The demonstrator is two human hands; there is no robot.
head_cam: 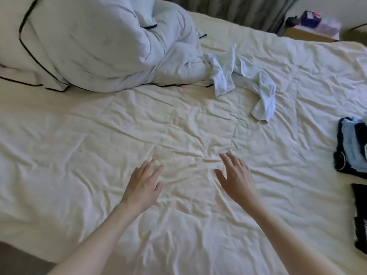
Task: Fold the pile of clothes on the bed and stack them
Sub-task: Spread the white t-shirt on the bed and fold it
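Nearest the camera, the left hand (144, 182) and right hand (235, 175) are held flat over the creased bed (99, 155), each grip spread and empty. A crumpled pale blue garment (243, 76) is seen well beyond them, beside the heaped duvet (111, 46). It is judged light, limp and unbreakable; the shoulders or hem would be the best hold. Folded clothes (350, 145) are stacked at the right edge. No containers are plainly seen.
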